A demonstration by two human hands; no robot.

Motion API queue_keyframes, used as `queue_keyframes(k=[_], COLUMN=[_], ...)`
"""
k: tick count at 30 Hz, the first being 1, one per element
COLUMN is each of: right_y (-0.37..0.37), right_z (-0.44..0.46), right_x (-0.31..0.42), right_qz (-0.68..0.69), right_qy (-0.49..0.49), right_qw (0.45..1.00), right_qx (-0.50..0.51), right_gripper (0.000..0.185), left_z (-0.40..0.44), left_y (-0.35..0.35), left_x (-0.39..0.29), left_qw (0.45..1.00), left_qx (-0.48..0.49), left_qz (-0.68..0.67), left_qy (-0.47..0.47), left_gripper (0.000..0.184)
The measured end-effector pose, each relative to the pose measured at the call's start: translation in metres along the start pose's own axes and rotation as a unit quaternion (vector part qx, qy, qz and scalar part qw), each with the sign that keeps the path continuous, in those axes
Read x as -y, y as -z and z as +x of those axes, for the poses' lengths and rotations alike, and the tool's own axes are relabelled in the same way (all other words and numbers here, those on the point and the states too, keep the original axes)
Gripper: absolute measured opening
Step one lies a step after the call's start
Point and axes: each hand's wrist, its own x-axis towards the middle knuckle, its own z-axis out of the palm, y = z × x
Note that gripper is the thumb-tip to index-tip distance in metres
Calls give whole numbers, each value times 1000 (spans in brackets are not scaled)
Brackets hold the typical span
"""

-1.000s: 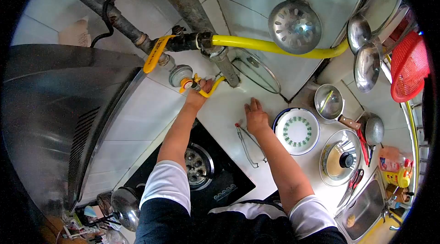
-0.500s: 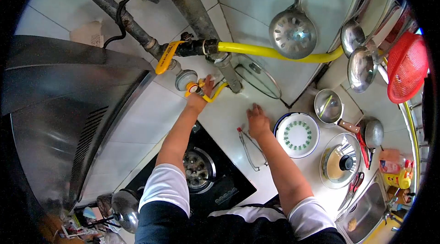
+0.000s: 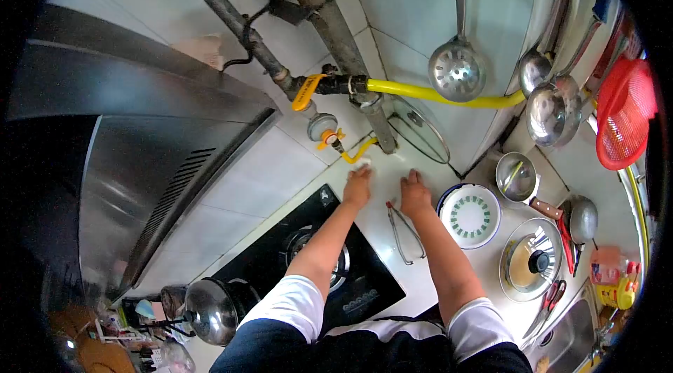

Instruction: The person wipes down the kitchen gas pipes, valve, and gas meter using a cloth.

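Note:
My left hand [image 3: 357, 187] is low over the white counter [image 3: 378, 226], just beyond the stove's back corner. Its fingers look bent together, and a pale patch shows at their tips that I cannot make out. To its right, my right hand [image 3: 416, 193] rests on the counter with fingers stretched forward, holding nothing. A wire rack or tongs-like tool with a red tip [image 3: 404, 233] lies beside my right forearm. Above my left hand, a yellow gas hose [image 3: 359, 151] runs from a grey regulator [image 3: 322, 127]. A glass lid [image 3: 420, 131] leans on the wall behind.
The black gas stove [image 3: 368, 289] lies under my left arm, with a steel pot [image 3: 210, 311] at its left. On the right are a green-patterned enamel dish [image 3: 471, 216], a lidded bowl [image 3: 531, 259], a small saucepan [image 3: 515, 177] and scissors [image 3: 554, 296]. A skimmer [image 3: 457, 70] hangs above.
My left hand has come away from behind the regulator, down onto the counter and closer to my right hand. The view has shifted, and my right hand stays on the counter.

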Motion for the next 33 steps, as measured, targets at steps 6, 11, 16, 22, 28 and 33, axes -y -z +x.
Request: queue_keyframes(k=[6, 11, 16, 22, 28, 33], right_y=[1, 29, 59, 86, 90, 95], right_z=[11, -21, -76, -110, -111, -91], right_x=[-21, -23, 13, 42, 45, 52], right_qz=[8, 185, 367, 594, 627, 594], right_qy=[62, 138, 165, 222, 269, 197], right_qw=[998, 968, 907, 757, 714, 757], right_qx=[18, -102, -129, -157, -157, -186], right_gripper=[55, 44, 32, 38, 41, 33], left_z=[-36, -73, -58, -63, -106, -112], left_y=[50, 163, 258, 258, 206, 220], left_x=[-23, -50, -39, -52, -117, -91], left_qw=[907, 798, 740, 727, 700, 789], left_qx=[8, -309, -465, -429, -231, -243], left_qz=[-419, -509, -459, -508, -655, -547], left_qy=[31, 87, 160, 169, 163, 141], left_gripper=[36, 34, 33, 28, 21, 23])
